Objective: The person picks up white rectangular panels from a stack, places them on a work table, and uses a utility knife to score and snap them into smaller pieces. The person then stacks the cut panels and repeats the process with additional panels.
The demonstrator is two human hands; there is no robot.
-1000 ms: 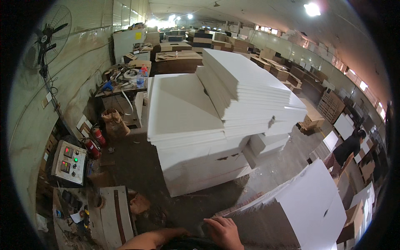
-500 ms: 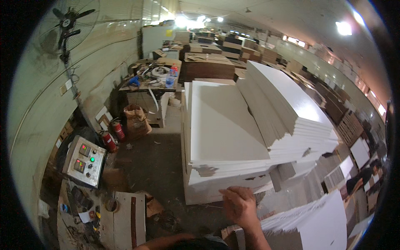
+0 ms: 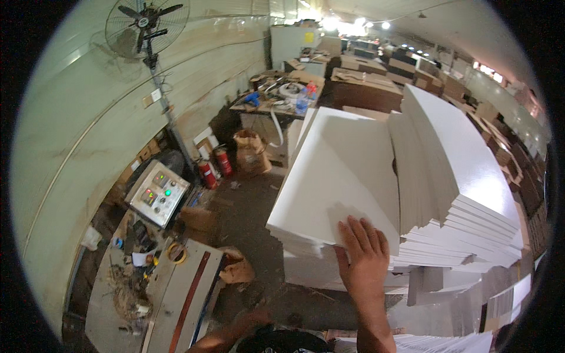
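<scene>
My right hand lies over the near edge of a white board on top of a stack. Its fingers are stretched out and spread, the fingertips on or just above the board's face, with the thumb near the front edge. Low in the picture my left hand is smeared and dark, apart from the stack, and its fingers cannot be made out. A taller pile of white boards stands against the right side of this stack.
At the left are a machine table with a tape roll and a control box with lit displays. Beyond stand red fire extinguishers, a brown sack and a cluttered workbench. More boards lie at the lower right.
My right hand has moved up and forward onto the near edge of the top board, its fingers spreading. My left hand has come into view. The whole view has turned leftward.
</scene>
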